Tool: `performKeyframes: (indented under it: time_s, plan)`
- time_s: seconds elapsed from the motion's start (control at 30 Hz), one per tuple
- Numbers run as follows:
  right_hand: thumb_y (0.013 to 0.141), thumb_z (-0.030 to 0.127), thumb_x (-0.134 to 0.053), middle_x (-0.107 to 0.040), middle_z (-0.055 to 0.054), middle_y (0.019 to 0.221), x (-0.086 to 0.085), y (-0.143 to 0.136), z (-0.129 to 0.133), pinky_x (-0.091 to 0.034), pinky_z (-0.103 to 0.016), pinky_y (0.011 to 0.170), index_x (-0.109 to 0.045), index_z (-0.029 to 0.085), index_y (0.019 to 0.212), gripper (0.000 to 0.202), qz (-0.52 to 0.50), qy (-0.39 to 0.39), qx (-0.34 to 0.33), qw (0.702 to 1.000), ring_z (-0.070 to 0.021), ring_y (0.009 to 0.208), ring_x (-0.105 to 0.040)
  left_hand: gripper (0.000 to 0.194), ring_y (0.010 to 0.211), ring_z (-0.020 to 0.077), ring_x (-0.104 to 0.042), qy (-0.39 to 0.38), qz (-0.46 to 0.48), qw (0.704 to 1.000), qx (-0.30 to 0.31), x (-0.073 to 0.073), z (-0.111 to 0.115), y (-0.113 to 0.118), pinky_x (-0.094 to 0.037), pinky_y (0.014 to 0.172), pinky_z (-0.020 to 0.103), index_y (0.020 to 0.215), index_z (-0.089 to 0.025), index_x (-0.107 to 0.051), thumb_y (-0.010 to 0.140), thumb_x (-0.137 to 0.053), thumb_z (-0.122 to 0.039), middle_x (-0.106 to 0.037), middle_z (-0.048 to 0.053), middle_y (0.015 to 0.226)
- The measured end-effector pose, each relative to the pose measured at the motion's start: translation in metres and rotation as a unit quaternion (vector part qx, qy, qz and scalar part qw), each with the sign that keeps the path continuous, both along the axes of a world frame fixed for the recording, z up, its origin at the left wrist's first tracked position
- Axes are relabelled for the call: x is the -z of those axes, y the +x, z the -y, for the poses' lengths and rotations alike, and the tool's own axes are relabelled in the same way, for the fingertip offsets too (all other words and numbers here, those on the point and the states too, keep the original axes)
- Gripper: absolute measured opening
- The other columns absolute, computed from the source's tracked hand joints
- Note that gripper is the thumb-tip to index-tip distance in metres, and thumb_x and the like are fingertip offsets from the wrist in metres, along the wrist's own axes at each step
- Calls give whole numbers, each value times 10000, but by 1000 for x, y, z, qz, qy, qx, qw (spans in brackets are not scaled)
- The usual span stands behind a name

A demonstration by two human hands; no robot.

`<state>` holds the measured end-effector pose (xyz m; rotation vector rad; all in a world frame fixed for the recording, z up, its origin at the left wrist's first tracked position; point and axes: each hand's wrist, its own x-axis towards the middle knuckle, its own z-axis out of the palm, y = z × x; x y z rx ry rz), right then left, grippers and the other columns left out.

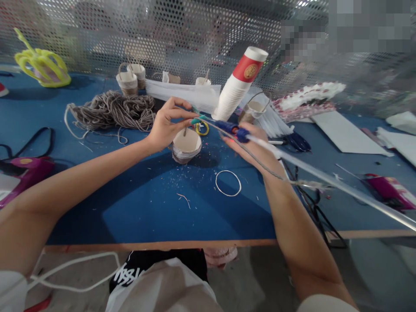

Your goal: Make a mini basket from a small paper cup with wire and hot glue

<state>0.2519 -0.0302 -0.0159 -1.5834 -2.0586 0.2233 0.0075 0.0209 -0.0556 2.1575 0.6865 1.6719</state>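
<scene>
My left hand [170, 123] pinches a thin grey cord [256, 160] between thumb and fingers, above a small paper cup [186, 147]. From there the cord runs right, past my other hand and along the forearm. My right hand [255, 145] is wrapped round a blue glue gun [229, 127], its nozzle pointing left toward my left fingertips. A long clear glue stick [315, 171] juts from its back. The small cup stands upright on the blue table, its outside wrapped, with a short piece of cord in it. A yellow ring [202, 128] lies just behind.
A tangled heap of grey cord [113, 110] lies at the back left. One leaning stack of paper cups [238, 86] stands behind the glue gun. A white loop [228, 183] lies in front. Purple glue guns [29, 173] rest at both sides; black cables hang over the right edge.
</scene>
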Motion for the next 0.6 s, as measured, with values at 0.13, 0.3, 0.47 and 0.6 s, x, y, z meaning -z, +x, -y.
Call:
performKeyframes:
  time_s: [0.13, 0.3, 0.47, 0.6]
  plan:
    - [651, 471, -700, -572, -150, 946, 5, -2, -1, -454, -409, 687, -538, 154, 913, 442, 196, -15, -14, 980, -308, 861, -580, 219, 941, 158, -591, -25, -1, 1000, 9, 1, 0, 0, -553, 768, 315, 924, -251, -699, 782, -649, -410, -562, 22, 968]
    - [598, 542, -721, -502, -185, 1065, 21, -6, -5, -461, -407, 606, -465, 128, 1081, 686, 200, -44, 15, 979, -313, 818, -581, 225, 925, 150, -588, -38, 1, 999, 28, 1, 0, 0, -548, 665, 269, 923, -267, -702, 773, -651, -427, -554, 19, 973]
    - [595, 508, -740, -482, -139, 1053, 29, 11, -15, -490, -421, 721, -482, 153, 1042, 627, 145, -40, -49, 987, -272, 846, -569, 205, 908, 138, -583, -39, 29, 998, 47, 1, -1, 1, -535, 702, 266, 901, -275, -717, 757, -673, -414, -561, 18, 963]
    - [567, 511, -757, -502, -96, 1057, 13, 19, -7, -495, -406, 769, -517, 196, 1033, 612, 106, -71, -77, 989, -248, 863, -566, 198, 886, 131, -583, -49, 48, 997, 46, 1, -1, 3, -524, 704, 258, 880, -274, -727, 744, -686, -413, -571, 21, 931]
